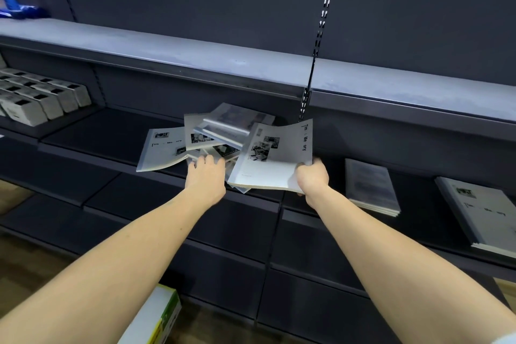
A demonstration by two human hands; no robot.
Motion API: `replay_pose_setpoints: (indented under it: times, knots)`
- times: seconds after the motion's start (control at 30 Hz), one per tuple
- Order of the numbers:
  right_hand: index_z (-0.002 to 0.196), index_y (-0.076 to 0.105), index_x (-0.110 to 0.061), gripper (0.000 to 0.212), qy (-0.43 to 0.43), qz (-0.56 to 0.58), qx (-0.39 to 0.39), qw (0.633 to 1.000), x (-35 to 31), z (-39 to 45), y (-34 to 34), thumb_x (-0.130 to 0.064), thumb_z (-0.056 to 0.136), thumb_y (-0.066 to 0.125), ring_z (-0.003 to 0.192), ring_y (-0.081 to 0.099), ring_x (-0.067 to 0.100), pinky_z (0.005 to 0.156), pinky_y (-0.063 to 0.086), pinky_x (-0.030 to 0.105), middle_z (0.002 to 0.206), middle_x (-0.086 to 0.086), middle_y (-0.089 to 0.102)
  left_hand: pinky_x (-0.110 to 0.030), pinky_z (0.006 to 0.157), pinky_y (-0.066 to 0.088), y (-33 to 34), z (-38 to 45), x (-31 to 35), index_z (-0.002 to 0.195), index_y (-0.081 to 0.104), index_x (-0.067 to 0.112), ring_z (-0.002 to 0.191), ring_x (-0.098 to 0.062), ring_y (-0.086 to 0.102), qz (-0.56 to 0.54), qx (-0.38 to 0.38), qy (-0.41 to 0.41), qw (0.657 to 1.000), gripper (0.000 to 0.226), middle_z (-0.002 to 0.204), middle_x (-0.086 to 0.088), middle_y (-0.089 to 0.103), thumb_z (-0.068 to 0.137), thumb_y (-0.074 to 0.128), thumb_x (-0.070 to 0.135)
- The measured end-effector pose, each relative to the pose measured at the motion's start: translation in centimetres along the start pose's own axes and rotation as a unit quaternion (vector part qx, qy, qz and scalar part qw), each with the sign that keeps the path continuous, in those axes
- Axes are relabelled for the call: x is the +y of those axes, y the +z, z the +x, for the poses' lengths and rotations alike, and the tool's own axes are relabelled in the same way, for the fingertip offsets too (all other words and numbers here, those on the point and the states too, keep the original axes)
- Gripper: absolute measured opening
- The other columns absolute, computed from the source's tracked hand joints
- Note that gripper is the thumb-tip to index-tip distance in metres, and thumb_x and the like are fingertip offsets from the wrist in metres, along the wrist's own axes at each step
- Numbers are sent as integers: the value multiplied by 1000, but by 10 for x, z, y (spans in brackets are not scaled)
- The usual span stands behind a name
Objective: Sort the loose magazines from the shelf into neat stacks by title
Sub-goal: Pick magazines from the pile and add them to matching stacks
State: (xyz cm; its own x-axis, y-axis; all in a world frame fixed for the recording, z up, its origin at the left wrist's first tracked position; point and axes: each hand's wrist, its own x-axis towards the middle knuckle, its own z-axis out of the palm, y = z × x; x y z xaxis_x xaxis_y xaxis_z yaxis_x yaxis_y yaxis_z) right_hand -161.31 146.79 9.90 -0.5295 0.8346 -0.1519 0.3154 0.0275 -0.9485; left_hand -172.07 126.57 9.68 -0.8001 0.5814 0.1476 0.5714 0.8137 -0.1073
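Shelving unit [173, 50]: dark, fills the frame; a pale upper shelf runs from the left edge down to the right, and a slotted upright stands right of centre.
Middle shelf [111, 131]: dark board across the centre of the frame, carrying the magazines.
Loose pile [220, 131]: grey-white magazines heaped at odd angles at frame centre, overlapping one another; the leftmost [164, 148] lies flat with "Time & Memory" partly readable on its cover.
Held magazine [275, 156]: same title, tilted up off the pile just right of centre, its top edge curling.
Right stacks: at the right of the frame, a darker-covered stack [370, 184] and, nearer the edge, a stack [480, 212] with the pale cover.
Right hand [312, 177]: fingers curled round the held magazine's lower right corner, thumb on top.
Left hand [206, 176]: reaches into the pile's near edge, fingertips on the magazines; whether it grips one I cannot tell.
White boxes [42, 98]: rows at the left edge.
Green-and-white box [156, 318]: bottom of frame, on the floor.
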Motion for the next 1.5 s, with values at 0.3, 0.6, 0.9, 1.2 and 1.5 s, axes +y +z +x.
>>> replay_pose_setpoints:
  times: [0.3, 0.6, 0.9, 1.2, 1.5]
  knots:
    - [135, 53, -14, 34, -29, 45, 24, 998, 13, -9, -35, -18, 104, 39, 102, 53, 19, 86, 41, 29, 122, 4, 60, -42, 103, 37, -8, -11, 30, 135, 42, 12, 124, -32, 44, -4, -7, 26, 1000, 48, 131, -14, 48, 88, 50, 16]
    - [141, 48, -17, 37, 8, 81, 71, 994, 39, -12, -111, -20, 105, 40, 110, 52, 18, 91, 41, 30, 132, 3, 57, -42, 104, 36, -11, -15, 93, 136, 42, 11, 125, -32, 44, -4, -6, 88, 996, 49, 132, -13, 48, 88, 50, 15]
    - [139, 51, -17, 37, 49, 79, 159, 983, 69, -8, -180, -18, 104, 40, 102, 54, 19, 83, 41, 29, 125, 4, 61, -42, 101, 38, -10, 7, 167, 142, 37, 15, 123, -33, 46, -26, -14, 167, 986, 55, 133, -13, 47, 89, 50, 17]
    - [140, 51, -15, 38, 95, 61, 251, 962, 91, -1, -233, -19, 105, 38, 102, 52, 21, 84, 37, 28, 130, 6, 60, -45, 98, 41, 5, 31, 235, 145, 36, 19, 122, -35, 47, -61, -60, 239, 967, 60, 139, -12, 44, 87, 52, 16]
    - [148, 41, -13, 43, 131, 39, 306, 942, 110, 4, -284, -20, 106, 36, 129, 47, 29, 92, 33, 29, 144, 9, 49, -41, 90, 45, 0, 39, 299, 149, 31, 20, 119, -34, 51, -103, -85, 293, 947, 65, 142, -10, 42, 87, 50, 11]
